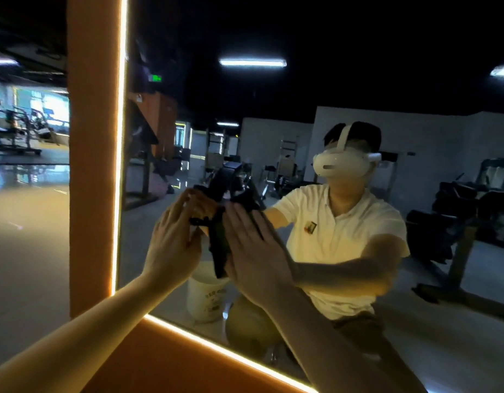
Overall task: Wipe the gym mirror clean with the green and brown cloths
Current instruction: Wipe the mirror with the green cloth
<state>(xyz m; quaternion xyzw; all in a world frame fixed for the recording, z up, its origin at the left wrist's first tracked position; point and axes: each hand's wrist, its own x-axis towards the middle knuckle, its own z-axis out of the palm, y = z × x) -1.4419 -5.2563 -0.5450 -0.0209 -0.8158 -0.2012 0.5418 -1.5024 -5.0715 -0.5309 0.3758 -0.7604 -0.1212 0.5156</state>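
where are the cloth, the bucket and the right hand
cloth (220, 251): head view, middle of the dark strip
bucket (202, 302): head view, front wall, seen as a reflection
right hand (253, 256): head view, back of the hand

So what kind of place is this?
Most likely a gym. Exercise machines stand off to the left, the big wall mirror with its glowing edge reflects benches and racks, and long tube lights show in it too.
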